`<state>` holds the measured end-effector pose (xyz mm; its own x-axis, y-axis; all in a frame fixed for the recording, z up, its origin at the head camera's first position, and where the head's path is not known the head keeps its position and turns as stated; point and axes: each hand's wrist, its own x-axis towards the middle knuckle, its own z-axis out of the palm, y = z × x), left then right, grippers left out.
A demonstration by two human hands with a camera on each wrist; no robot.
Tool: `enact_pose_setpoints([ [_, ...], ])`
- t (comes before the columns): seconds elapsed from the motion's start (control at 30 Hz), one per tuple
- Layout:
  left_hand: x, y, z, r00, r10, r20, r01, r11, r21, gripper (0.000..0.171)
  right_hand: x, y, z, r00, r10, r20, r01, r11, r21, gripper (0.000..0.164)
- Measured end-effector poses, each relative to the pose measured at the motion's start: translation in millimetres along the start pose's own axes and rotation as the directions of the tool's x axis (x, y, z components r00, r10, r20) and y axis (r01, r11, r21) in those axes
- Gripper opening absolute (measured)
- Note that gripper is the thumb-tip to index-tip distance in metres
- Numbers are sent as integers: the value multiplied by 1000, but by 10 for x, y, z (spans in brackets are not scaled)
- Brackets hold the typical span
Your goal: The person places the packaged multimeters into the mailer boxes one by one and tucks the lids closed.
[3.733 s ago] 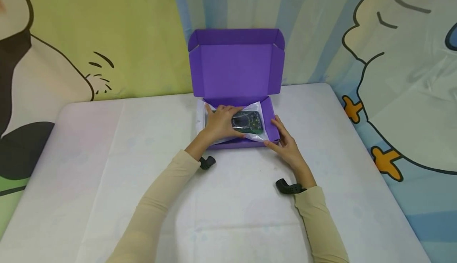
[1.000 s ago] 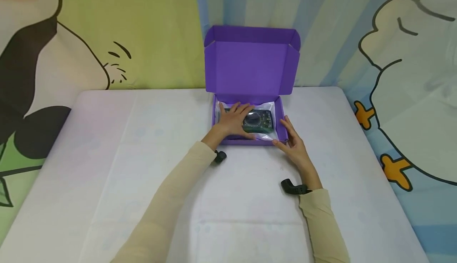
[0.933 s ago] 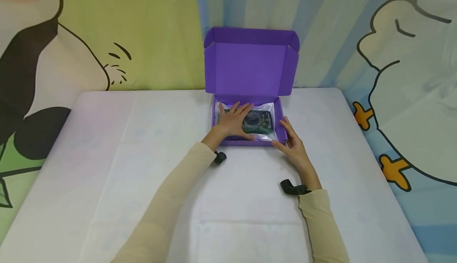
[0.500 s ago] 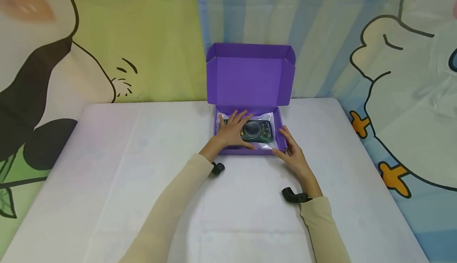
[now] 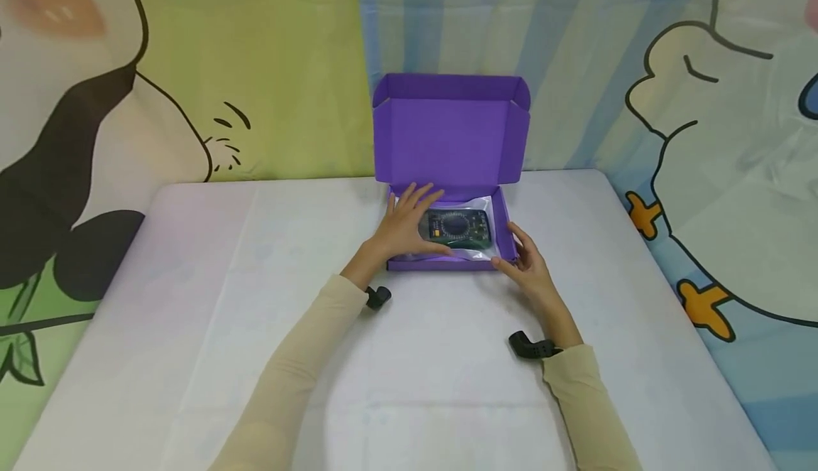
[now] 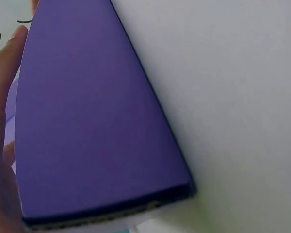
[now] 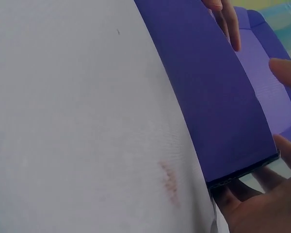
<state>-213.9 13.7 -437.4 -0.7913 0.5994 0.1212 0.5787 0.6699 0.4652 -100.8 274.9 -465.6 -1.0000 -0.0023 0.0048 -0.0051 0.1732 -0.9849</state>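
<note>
A dark multimeter (image 5: 459, 228) in a clear and white plastic bag (image 5: 483, 206) lies inside the purple cardboard box (image 5: 428, 266). My left hand (image 5: 404, 226) is over the box's left part, fingers spread, covering that end of the bag; whether it touches the bag cannot be told. At the front right corner, my right hand (image 5: 532, 266) holds the box, thumb at the front and fingers along the right side. The left wrist view shows the box's front wall (image 6: 92, 111) beside part of the left hand. In the right wrist view, bent fingers (image 7: 269, 179) are at the box's end.
The box's lid (image 5: 450, 141) stands upright at the back, near the cartoon-printed curtain (image 5: 281, 66). A white cloth (image 5: 441, 357) covers the table around the box. Each wrist carries a small black camera mount (image 5: 532, 345).
The bagged multimeter, which stuck out past the box's left side, now lies inside it. My left hand has just drawn up and left, uncovering more of the meter. My right hand stays at the corner.
</note>
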Motion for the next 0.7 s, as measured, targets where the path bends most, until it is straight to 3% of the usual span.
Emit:
enact_pose_setpoints([
  [0.17,-24,-83,-95,996,1,-84,-7,998,-70,125,56,-133,41,999,2,34,1,996,-84,90],
  [0.33,37,-137,-276,977,-5,-212,-19,994,-111,122,212,-296,-38,998,-54,45,61,981,-185,103],
  [0.53,171,-224,-625,940,-10,-340,-40,990,-139,107,459,-551,-119,996,-77,54,81,993,-83,99],
  [0.7,225,-307,-833,925,-42,-378,-17,988,-152,102,624,-708,-136,997,-73,9,73,997,32,92],
])
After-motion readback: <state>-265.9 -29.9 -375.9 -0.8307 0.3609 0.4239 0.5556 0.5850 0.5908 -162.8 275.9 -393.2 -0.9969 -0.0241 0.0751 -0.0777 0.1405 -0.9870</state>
